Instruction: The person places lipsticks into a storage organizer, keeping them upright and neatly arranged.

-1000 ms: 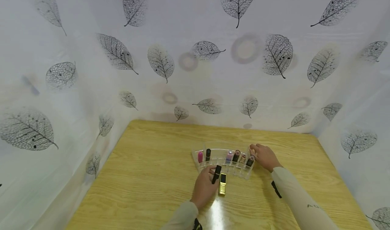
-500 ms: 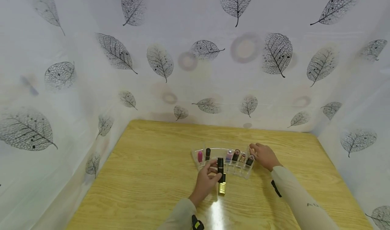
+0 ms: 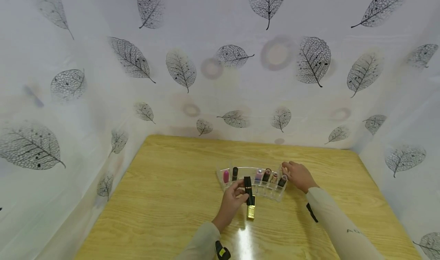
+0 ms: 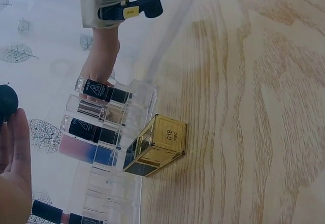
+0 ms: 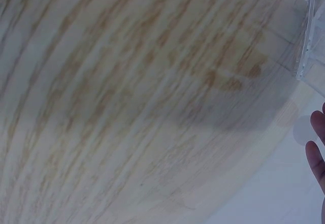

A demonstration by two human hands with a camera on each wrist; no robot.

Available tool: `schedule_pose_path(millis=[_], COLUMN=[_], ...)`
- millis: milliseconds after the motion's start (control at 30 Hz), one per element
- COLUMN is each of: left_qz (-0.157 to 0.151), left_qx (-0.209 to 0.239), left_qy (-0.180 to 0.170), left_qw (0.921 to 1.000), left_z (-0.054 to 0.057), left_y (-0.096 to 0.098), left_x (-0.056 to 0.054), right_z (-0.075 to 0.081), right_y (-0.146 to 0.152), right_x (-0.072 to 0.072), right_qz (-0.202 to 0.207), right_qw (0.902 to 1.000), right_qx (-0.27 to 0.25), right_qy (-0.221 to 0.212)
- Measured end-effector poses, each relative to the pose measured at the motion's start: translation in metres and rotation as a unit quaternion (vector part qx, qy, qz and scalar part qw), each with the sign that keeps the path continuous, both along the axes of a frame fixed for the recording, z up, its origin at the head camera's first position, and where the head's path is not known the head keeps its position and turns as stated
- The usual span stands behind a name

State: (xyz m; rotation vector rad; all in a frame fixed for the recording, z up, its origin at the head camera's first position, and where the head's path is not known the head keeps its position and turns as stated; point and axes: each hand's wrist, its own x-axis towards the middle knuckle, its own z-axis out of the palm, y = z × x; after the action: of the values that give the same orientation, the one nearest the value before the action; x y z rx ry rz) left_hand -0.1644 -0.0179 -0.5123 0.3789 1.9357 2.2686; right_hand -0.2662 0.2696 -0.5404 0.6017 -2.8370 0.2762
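My left hand [image 3: 229, 204] pinches a black lipstick tube [image 3: 248, 191] upright between thumb and fingers, just in front of the clear lipstick organizer [image 3: 268, 195]. Only the round dark end of that tube [image 4: 7, 102] shows in the left wrist view. Beneath it, a gold lipstick [image 3: 251, 213] with a black part lies on the table, partly covered in the head view. My right hand [image 3: 300, 177] grips the organizer's right end; in the right wrist view only some fingers [image 5: 316, 158] appear at the edge.
The organizer's back row bears a pink lipstick [image 3: 225, 176], a black one [image 3: 235, 173], a pink-and-blue one [image 3: 259, 174] and several more at the right. The wooden table [image 3: 172, 191] ends at a leaf-patterned sheet [image 3: 240, 88] behind and at both sides.
The left hand has turned the black lipstick from slanted to upright and moved it slightly away from me, over the gold lipstick's upper part. The right hand has stayed at the organizer.
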Motion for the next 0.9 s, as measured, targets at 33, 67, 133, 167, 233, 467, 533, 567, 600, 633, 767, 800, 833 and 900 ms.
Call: schedule_pose_path(millis=[33,67,133,167,233,467,533,567,600,633,767,800,833,900], left_qz=[-0.002,-0.004,-0.008,-0.009,-0.009,0.016,0.028,0.034,0.039,0.045,0.061,0.065,0.068,0.076], left_qx=[0.002,0.002,0.001,-0.004,-0.018,-0.106,-0.128,-0.139,-0.149,-0.156,-0.179,-0.183,-0.187,-0.198], left_qy=[-0.003,-0.006,-0.004,-0.002,0.014,0.08,0.101,0.112,0.119,0.127,0.152,0.158,0.163,0.173], left_qw=[1.0,1.0,1.0,1.0,0.9997,0.991,0.9863,0.9834,0.9808,0.9785,0.97,0.9683,0.9664,0.9619], left_z=[0.0,0.001,0.002,0.004,0.011,0.022,0.019,0.016,0.015,0.015,0.018,0.02,0.022,0.027], left_y=[0.0,0.0,-0.001,-0.001,-0.003,-0.004,-0.003,-0.003,-0.002,-0.002,-0.001,-0.001,-0.001,-0.002], left_x=[0.0,0.0,0.0,0.0,0.002,0.001,-0.003,-0.005,-0.007,-0.009,-0.019,-0.022,-0.025,-0.033], right_z=[0.0,0.0,0.001,0.001,0.001,0.0,0.001,0.001,0.002,0.002,0.003,0.003,0.003,0.002], right_y=[0.0,0.0,0.0,0.0,0.0,0.0,0.0,0.0,0.0,0.0,0.0,0.0,0.0,-0.001], right_x=[0.0,0.0,0.001,0.001,0.001,0.0,0.0,0.0,0.0,0.0,0.001,0.001,0.001,0.001], right_qz=[-0.001,-0.002,-0.003,-0.003,-0.002,0.0,0.002,0.002,0.004,0.004,0.005,0.004,0.002,0.0], right_qw=[1.0,1.0,1.0,1.0,1.0,1.0,1.0,1.0,1.0,1.0,1.0,1.0,0.9999,0.9998], right_qx=[0.0,0.0,0.0,0.0,-0.001,-0.002,-0.003,-0.003,-0.004,-0.004,-0.003,-0.003,-0.003,-0.004], right_qy=[-0.003,-0.005,-0.008,-0.008,-0.007,-0.005,-0.005,-0.004,-0.004,-0.004,-0.006,-0.008,-0.011,-0.017])
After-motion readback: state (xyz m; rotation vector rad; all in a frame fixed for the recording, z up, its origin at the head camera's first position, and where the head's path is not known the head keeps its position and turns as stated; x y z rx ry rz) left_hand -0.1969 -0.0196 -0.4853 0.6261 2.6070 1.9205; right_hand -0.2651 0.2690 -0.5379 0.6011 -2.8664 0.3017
